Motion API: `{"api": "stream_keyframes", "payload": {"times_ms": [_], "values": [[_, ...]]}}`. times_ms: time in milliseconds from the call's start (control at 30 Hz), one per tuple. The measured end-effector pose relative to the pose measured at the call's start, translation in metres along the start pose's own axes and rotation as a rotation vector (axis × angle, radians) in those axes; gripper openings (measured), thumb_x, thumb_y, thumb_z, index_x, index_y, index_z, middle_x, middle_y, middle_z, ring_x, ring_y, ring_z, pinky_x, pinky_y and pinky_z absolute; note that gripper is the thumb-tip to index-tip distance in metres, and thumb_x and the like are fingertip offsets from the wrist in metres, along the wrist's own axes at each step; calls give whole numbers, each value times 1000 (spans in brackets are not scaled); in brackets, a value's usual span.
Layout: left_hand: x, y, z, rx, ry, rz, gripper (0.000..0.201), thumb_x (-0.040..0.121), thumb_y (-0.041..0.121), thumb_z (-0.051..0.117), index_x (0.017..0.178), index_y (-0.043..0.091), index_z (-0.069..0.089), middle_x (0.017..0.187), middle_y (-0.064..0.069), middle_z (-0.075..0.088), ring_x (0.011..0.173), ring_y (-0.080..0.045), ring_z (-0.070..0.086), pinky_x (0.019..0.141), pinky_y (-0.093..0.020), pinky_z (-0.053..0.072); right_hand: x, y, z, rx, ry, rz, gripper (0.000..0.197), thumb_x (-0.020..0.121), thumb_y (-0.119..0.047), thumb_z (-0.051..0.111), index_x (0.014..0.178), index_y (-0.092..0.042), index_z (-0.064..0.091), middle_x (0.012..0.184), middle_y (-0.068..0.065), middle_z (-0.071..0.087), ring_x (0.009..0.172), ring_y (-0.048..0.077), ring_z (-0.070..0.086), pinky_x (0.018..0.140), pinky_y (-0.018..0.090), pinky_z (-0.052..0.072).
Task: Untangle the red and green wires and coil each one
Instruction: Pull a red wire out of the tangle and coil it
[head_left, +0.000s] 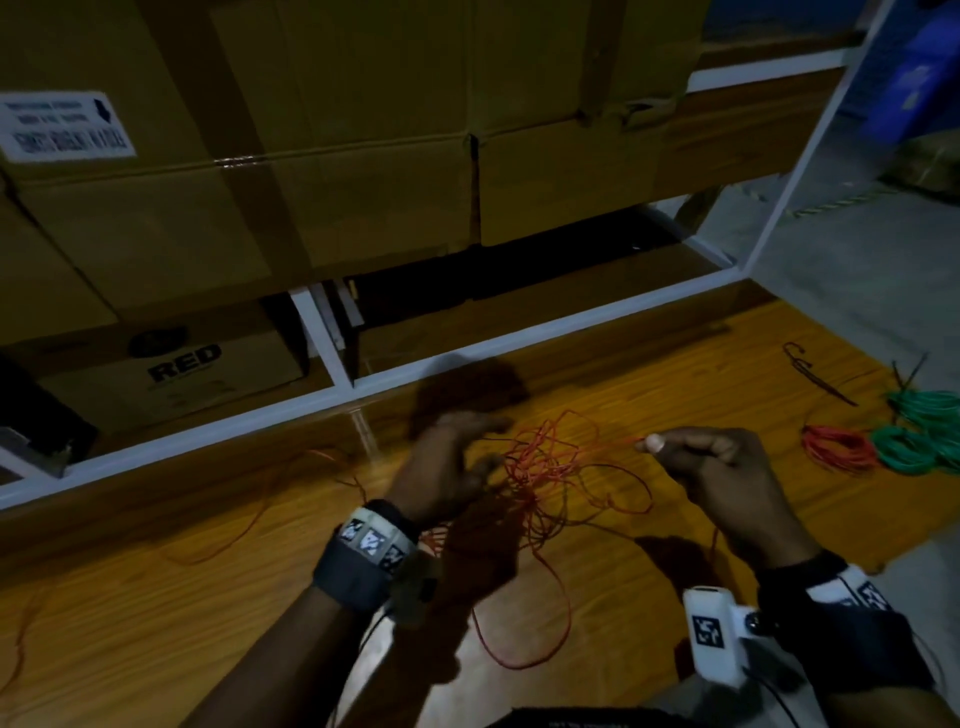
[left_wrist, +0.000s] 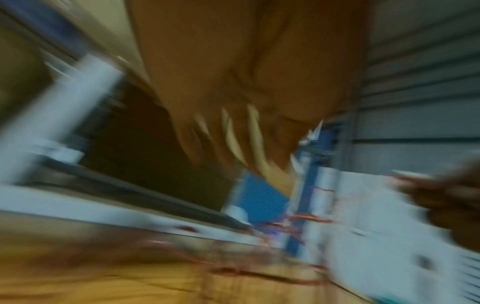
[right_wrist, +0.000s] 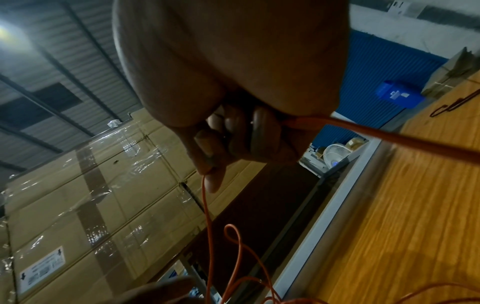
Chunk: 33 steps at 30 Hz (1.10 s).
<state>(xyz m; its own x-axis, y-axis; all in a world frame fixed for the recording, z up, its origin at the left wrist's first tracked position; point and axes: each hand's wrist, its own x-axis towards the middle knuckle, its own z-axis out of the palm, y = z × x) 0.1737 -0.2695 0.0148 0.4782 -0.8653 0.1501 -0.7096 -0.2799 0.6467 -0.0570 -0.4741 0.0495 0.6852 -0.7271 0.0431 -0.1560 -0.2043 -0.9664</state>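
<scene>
Untangling is under way: a red wire strand is pinched by the right hand, the left hand spread loosely at the knot, where loops probably need freeing next.

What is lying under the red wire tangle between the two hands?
Under the red wire tangle only the wooden tabletop shows, with loose red strands trailing across it. The left hand covers the tangle's left part, so anything beneath there stays hidden.
</scene>
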Motion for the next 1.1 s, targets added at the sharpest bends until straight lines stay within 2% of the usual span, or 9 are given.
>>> {"api": "stream_keyframes", "payload": {"times_ms": [100, 200, 333, 400, 500, 667, 800, 967, 1100], "values": [[18, 13, 23, -44, -189, 63, 38, 97, 34, 69, 133, 25, 67, 130, 7, 69, 117, -2, 59, 97, -25, 48, -3, -11, 3, 14, -10, -37, 11, 94, -7, 69, 89, -6, 78, 47, -18, 57, 49, -8, 55, 51, 9, 41], [24, 6, 32, -92, -196, 38, 21, 91, 42, 76, 105, 27, 79, 102, 14, 76, 93, 7, 64, 79, -25, 52, -6, -13, -4, 14, 12, -28, 10, 93, -8, 70, 90, -5, 79, 48, -18, 58, 50, -8, 56, 64, 23, 43], [16, 3, 31, -234, 35, 73, 14, 84, 35, 83, 94, 26, 81, 95, 12, 74, 92, -5, 68, 77, -37, 57, -10, -10, -17, 26, 63, 59, 12, 94, -12, 70, 88, -7, 79, 50, -18, 60, 50, -6, 58, 67, 27, 44], [12, 5, 29, -311, 190, 148, 12, 82, 21, 85, 92, 17, 81, 94, 5, 74, 90, -9, 70, 75, -36, 59, -11, -2, -21, 55, 70, 136, 18, 96, -14, 68, 84, -4, 78, 43, -11, 43, 37, 2, 38, 55, 24, 30], [7, 16, 27, -388, 299, 267, 14, 78, 6, 86, 90, 9, 81, 94, -1, 74, 88, -11, 72, 73, -27, 59, -5, 9, -23, 116, 72, 292, 24, 99, -14, 64, 84, 2, 75, 51, -2, 30, 44, 13, 18, 53, 31, 14], [1, 19, 12, -522, 6, 212, 11, 82, -7, 79, 90, 1, 79, 99, -7, 76, 95, -18, 73, 79, -31, 60, 0, 7, -15, 88, 2, 406, 25, 102, -12, 56, 84, 2, 68, 56, 2, 32, 44, 14, 18, 54, 35, 12], [-2, 10, -3, -546, -306, 73, 17, 90, 9, 76, 105, 2, 79, 104, -8, 78, 100, -20, 73, 84, -30, 59, 2, 3, -16, 40, 37, 365, 27, 102, -11, 56, 83, 4, 69, 59, 6, 33, 44, 15, 20, 51, 32, 16], [-12, 16, 4, -1141, -386, -277, 36, 99, 29, 61, 90, -2, 77, 100, -26, 74, 101, -38, 70, 96, -44, 55, 2, 0, -14, 7, 13, 329, 26, 102, -14, 58, 85, 0, 71, 59, 4, 35, 45, 14, 22, 48, 29, 18], [-11, 8, 15, -1098, -435, -330, 22, 92, 23, 70, 87, 2, 76, 88, -19, 73, 86, -33, 66, 91, -48, 49, -2, -4, -16, -6, -4, 303, 27, 100, -18, 62, 84, 0, 72, 57, 2, 33, 46, 14, 22, 49, 30, 20]]}}
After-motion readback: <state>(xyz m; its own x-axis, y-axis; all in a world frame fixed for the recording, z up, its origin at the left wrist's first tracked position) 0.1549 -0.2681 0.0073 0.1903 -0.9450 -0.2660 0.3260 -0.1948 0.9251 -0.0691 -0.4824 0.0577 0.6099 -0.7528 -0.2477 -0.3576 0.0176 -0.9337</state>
